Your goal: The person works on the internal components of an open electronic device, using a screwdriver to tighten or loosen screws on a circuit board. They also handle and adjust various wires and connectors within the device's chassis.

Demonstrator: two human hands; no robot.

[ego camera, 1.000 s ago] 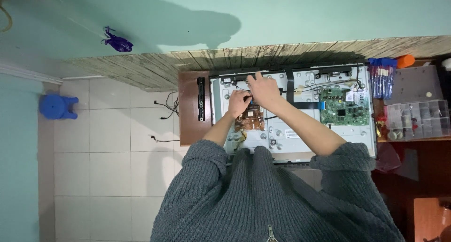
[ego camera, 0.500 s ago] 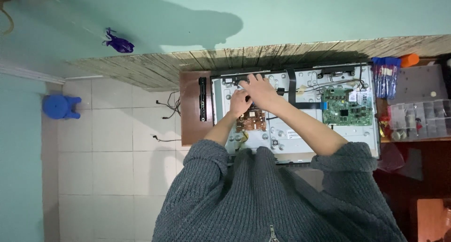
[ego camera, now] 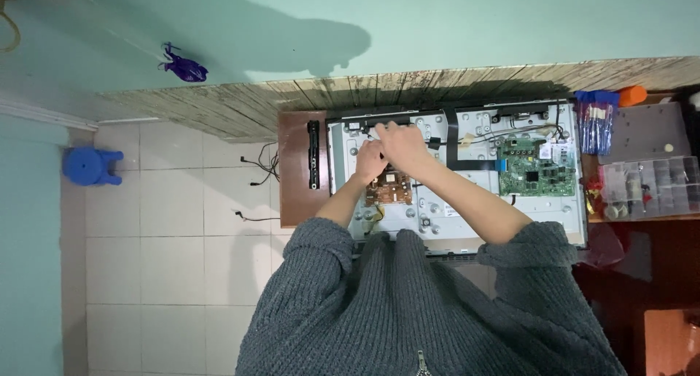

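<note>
An opened flat-screen set lies back-up on the table, its bare metal chassis (ego camera: 467, 215) exposed. A brown circuit board (ego camera: 390, 190) sits left of centre and a green circuit board (ego camera: 536, 168) sits to the right. My left hand (ego camera: 368, 161) is curled at the top edge of the brown board. My right hand (ego camera: 399, 146) lies just above it, touching it, fingers bent down over the wires near the chassis top. Whatever the fingers hold is hidden. My grey knitted sleeves cover the lower chassis.
A long black strip (ego camera: 313, 157) lies on the brown table (ego camera: 295, 201) left of the chassis. On the right stand a clear compartment box (ego camera: 645, 186), blue-handled tools (ego camera: 596, 124) and an orange cap (ego camera: 631, 95). Loose cables (ego camera: 259, 172) and a blue stool (ego camera: 91, 164) are on the tiled floor.
My right hand has drawn a little closer to my left hand over the brown board. Both stay at the same spot on the chassis.
</note>
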